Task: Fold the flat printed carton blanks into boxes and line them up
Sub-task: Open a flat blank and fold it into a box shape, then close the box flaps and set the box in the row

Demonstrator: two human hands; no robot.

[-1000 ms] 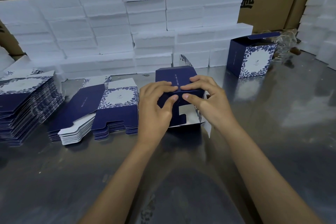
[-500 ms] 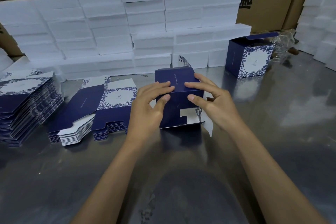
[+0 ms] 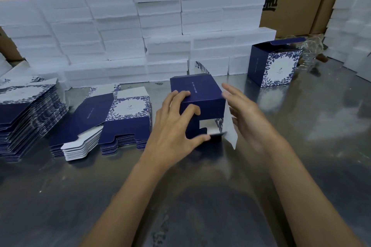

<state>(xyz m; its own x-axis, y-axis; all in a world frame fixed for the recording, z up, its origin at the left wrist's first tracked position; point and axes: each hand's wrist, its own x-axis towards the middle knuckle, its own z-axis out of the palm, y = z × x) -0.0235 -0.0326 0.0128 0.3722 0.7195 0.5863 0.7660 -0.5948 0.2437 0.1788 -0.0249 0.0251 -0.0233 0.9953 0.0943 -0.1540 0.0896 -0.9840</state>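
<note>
Since a moment earlier the right hand had come off the half-folded box and hung open just right of its loose white flap, while the left hand gripped the box's near-left corner on the steel table.

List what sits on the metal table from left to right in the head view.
Tall stack of flat blanks → lower stack of flat blanks → left hand → half-folded box → right hand → finished box.
</note>
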